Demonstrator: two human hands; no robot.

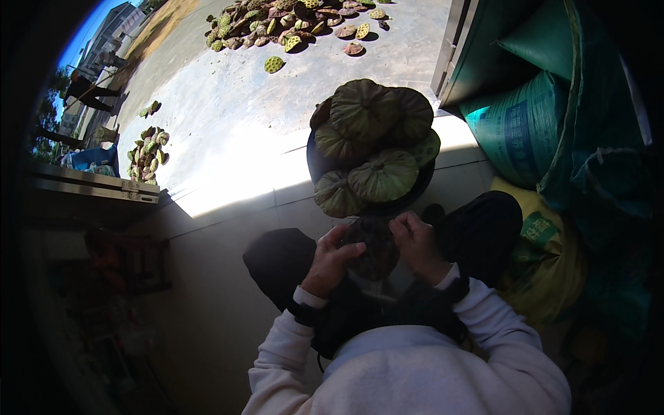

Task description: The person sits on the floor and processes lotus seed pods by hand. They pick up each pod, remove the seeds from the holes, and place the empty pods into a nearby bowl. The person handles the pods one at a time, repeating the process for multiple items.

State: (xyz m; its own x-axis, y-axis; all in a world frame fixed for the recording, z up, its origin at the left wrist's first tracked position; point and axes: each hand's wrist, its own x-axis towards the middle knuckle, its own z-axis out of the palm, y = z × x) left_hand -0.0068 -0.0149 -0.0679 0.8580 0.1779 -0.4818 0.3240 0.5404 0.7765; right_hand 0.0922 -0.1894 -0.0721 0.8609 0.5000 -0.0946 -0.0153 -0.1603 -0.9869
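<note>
"How much room did you have?"

"The sunlit paved ground (228, 104) opened from ten to twelve o'clock. The tiled floor (238, 221) under me gave elbow room at nine."

"And how much was left?"

"Plenty, I judged. A broad heap of seed pods (277, 24) lay outside toward eleven o'clock. Closer in, green sacks (515, 124) bulged at two and a yellow sack (550, 249) slumped at three, so my right side was the tight one."

"Anything nearer?"

"A dark basin (418, 187) stood at twelve, just past my hands, piled above its rim with large pods (384, 176). They looked whole, so I counted those as waiting too."

"Then what was under way?"

"One dark pod (377, 256), right between my hands, short of the basin. My left hand (326, 266) had its fingers clamped on it, thumb across the near face. My right hand (418, 245) had its fingers curled in at the rim; whether they pinched anything, I couldn't tell. Nor, in that shade, could I tell how much of that pod was done."
</note>
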